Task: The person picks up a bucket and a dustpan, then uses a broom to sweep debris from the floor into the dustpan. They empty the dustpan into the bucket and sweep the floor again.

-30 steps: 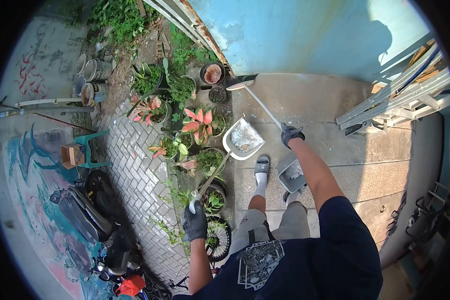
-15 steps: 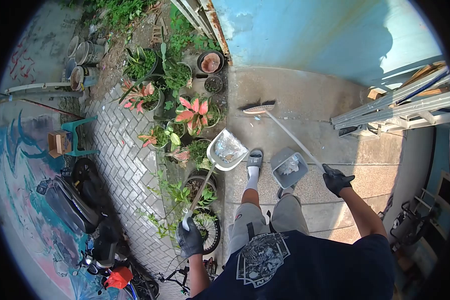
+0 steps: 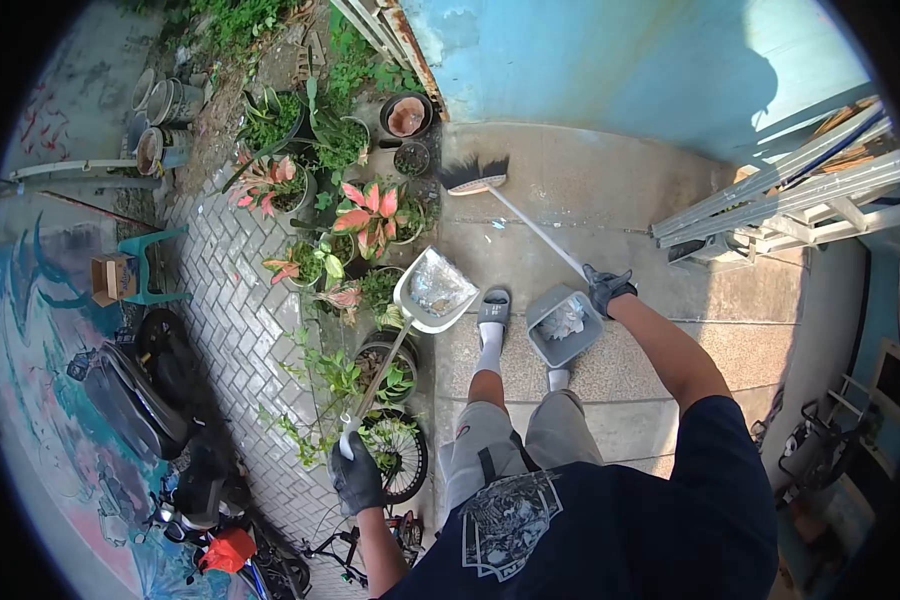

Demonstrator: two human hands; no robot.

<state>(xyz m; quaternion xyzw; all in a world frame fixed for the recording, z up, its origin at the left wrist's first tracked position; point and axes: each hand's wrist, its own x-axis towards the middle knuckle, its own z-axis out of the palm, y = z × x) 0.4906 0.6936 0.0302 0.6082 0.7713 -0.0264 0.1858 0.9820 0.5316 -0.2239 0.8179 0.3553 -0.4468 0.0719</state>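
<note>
My left hand [image 3: 356,478], in a dark glove, is closed round the handle end of a long-handled dustpan [image 3: 410,310]. The white pan holds some bits of litter. My right hand [image 3: 606,288], gloved too, grips the pole of a broom [image 3: 478,186] whose dark bristles point up and away, near the blue wall's foot. A few scraps [image 3: 495,228] lie on the concrete just below the broom head. Beside my right hand stands a grey bin [image 3: 568,345] with crumpled pale waste inside, in front of my foot.
Potted plants [image 3: 370,218] line the left edge of the concrete. Beyond the paving are a green stool [image 3: 155,268] with a cardboard box [image 3: 113,278] and a parked motorcycle [image 3: 135,405]. A bicycle wheel [image 3: 422,455] is near my left arm. White metal frames [image 3: 770,205] lean at the right.
My right hand has moved forward and left, pushing the broom head farther out towards the pots, with its bristles now showing more. The dustpan stays in my left hand.
</note>
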